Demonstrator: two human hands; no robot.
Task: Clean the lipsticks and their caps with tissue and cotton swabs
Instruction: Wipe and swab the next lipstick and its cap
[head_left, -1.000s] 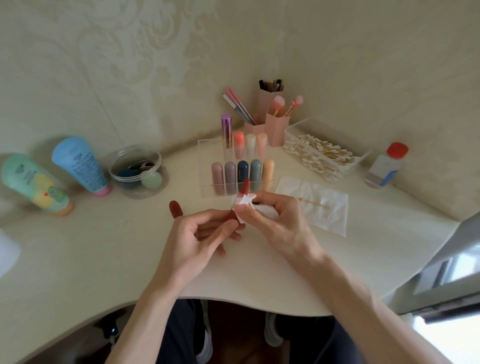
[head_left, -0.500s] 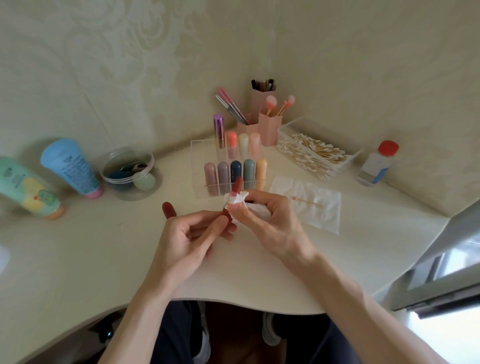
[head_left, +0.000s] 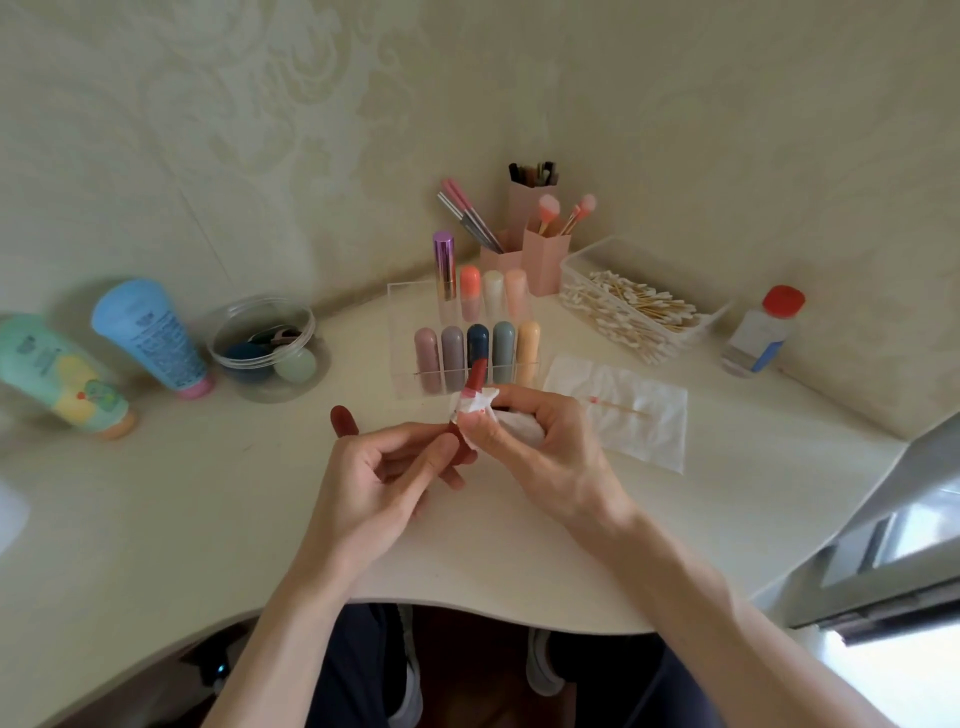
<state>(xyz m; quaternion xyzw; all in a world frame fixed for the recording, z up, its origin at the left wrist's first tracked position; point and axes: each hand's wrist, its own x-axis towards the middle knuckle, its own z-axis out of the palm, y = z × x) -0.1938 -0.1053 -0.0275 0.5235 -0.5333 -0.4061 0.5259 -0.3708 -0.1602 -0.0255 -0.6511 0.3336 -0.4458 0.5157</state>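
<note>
My left hand pinches the base of a red lipstick whose bare red tip points up and away. A crumpled white tissue is wrapped around the stick's middle, pinched there by my right hand. The dark red cap stands on the table just left of my left hand. Behind the hands a clear organiser holds several capped lipsticks in pastel colours. A flat tissue with a used cotton swab lies to the right.
A clear box of cotton swabs and a red-capped bottle stand at the back right. Pink brush holders fill the corner. A round clear jar and two lotion tubes lie left. The table's curved front edge is near my body.
The hands stay together on the lipstick and tissue with only small finger shifts. The camera has drifted slightly, so the whole scene sits a little to the left.
</note>
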